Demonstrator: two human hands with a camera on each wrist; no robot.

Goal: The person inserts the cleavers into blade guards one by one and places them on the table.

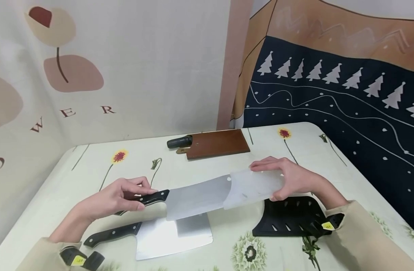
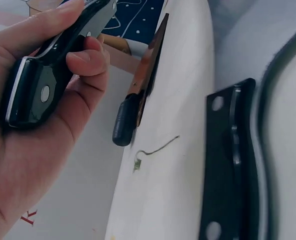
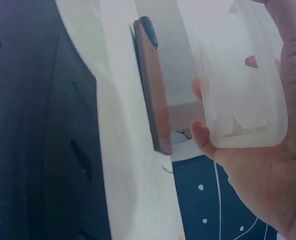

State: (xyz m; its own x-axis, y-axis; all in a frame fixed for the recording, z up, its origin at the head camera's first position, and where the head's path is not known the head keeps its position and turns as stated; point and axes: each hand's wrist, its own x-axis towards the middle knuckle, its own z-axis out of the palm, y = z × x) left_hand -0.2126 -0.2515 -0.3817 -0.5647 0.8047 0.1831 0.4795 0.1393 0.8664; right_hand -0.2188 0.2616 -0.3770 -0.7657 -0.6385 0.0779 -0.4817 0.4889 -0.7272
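Note:
My left hand [image 1: 120, 197] grips the black riveted handle of a kitchen knife [image 1: 198, 197] with a broad blade, held above the table. A translucent white blade guard [image 1: 249, 186] covers the far part of that blade. My right hand [image 1: 291, 177] holds the guard between thumb and fingers at its outer end. In the right wrist view, the guard [image 3: 245, 90] lies against the palm, fingertips curling past its edge. Below the held knife, a cleaver [image 1: 173, 239] with a black handle lies flat. A black slotted blade guard [image 1: 291, 218] rests under my right hand.
At the table's back edge lies a brown sheath [image 1: 220, 144] with a dark-handled knife [image 1: 179, 142] in it. The flower-print tablecloth [image 1: 200, 169] runs up to a pale curtain [image 1: 159, 75] behind and a dark tree-print cloth [image 1: 329, 98] at the right.

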